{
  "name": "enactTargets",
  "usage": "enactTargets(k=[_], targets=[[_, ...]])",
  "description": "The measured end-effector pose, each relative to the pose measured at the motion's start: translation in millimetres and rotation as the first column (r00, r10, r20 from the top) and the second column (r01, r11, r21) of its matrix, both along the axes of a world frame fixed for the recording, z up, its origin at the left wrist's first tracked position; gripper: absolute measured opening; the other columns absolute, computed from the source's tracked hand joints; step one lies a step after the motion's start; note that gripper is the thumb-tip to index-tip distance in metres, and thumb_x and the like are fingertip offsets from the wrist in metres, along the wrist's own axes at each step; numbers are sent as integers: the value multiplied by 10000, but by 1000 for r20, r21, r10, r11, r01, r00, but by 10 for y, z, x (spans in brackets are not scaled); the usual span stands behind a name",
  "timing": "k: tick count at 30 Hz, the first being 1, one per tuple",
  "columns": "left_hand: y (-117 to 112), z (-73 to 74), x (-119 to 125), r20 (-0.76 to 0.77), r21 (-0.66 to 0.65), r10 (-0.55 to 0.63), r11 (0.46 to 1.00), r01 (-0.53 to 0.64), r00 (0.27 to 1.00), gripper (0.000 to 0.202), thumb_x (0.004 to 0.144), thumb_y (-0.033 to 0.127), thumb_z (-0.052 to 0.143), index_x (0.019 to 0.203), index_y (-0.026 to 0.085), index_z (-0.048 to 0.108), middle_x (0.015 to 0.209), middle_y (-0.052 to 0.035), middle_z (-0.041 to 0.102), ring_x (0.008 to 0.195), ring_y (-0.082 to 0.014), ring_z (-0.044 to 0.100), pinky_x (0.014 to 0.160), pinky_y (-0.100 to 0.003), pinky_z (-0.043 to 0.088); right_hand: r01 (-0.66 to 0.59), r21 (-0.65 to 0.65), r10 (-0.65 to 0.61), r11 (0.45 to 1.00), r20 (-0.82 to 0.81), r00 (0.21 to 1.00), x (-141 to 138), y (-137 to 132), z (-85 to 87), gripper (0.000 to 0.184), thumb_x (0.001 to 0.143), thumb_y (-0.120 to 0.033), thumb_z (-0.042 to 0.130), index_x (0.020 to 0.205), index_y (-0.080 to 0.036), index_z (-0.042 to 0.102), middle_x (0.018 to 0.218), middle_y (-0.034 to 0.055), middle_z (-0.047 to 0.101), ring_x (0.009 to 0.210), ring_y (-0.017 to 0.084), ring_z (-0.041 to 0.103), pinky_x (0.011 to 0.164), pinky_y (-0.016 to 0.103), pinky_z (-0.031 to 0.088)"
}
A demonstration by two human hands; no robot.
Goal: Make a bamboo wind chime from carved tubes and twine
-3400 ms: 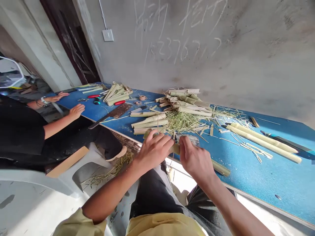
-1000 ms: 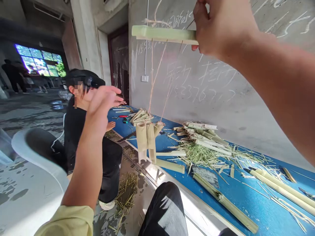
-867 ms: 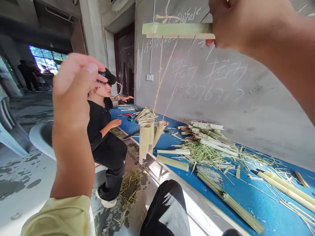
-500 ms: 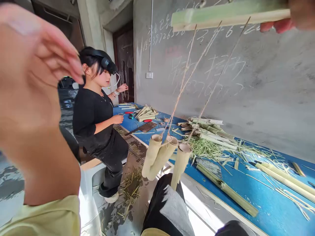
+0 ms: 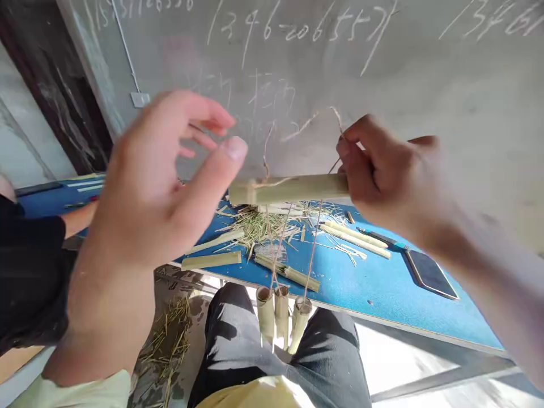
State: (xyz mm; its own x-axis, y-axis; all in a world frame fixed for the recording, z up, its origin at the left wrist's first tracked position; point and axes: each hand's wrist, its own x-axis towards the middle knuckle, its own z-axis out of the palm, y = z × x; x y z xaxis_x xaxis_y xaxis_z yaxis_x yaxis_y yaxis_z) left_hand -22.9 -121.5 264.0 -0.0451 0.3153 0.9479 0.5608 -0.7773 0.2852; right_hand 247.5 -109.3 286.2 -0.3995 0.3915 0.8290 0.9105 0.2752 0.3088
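My right hand grips the right end of a pale bamboo strip held level in front of me, with a loose end of twine pinched between thumb and forefinger. Left of it, my left hand is open with curved fingers and thumb apart, close to the strip's left end but seemingly holding nothing. A loop of twine is wrapped round that left end, its tail standing up. From the strip, strings run down to three short bamboo tubes, which hang above my lap.
The blue table carries a heap of bamboo shavings, split bamboo pieces and a phone at the right. A co-worker's dark sleeve and forearm reach in at the left. Shavings litter the floor.
My view has swung right and down, so the co-worker is mostly out of frame. The bamboo strip and hanging tubes are now in front of me, with my left hand nearer the strip.
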Motion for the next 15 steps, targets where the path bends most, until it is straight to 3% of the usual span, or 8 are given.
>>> enactTargets(k=[3,5,9,12,15], targets=[[134,-154,432,-386,-125,-52,992,4,921,315,982,422,628,1224,234,700,1239,-39,731,1150,-276,701,1001,-451,558,91,-81,-90,993,14,996,102,-24,-341,347,1061,-368,332,1031,-214,641,546,-12,474,435,115,288,511,278,147],[260,-330,679,-456,-266,-172,963,50,873,232,992,380,657,1170,247,726,1178,-46,766,1131,-281,720,965,-430,576,137,-121,-136,983,15,991,139,-12,-524,337,1047,-363,344,1008,-222,648,514,-11,449,432,127,232,502,288,115],[502,-765,1002,-423,-427,-322,895,127,847,119,999,274,664,1043,255,773,1034,-33,792,1006,-245,744,896,-399,577,154,-205,-149,967,42,988,204,113,-895,328,1032,-331,354,977,-212,655,545,2,501,453,127,185,498,291,91],[637,-1077,1100,-335,-454,-346,874,171,877,81,972,236,698,982,250,778,957,-19,790,911,-218,741,805,-361,566,150,-269,-144,951,43,989,261,225,-1189,336,1037,-323,354,950,-202,655,565,7,532,449,122,188,489,285,83],[726,-1282,1167,-283,-461,-338,869,182,898,78,970,225,695,941,242,766,902,-13,776,869,-205,728,759,-342,553,133,-290,-124,948,48,991,305,306,-1391,360,1053,-315,342,933,-194,659,545,3,519,434,122,215,479,278,85]])
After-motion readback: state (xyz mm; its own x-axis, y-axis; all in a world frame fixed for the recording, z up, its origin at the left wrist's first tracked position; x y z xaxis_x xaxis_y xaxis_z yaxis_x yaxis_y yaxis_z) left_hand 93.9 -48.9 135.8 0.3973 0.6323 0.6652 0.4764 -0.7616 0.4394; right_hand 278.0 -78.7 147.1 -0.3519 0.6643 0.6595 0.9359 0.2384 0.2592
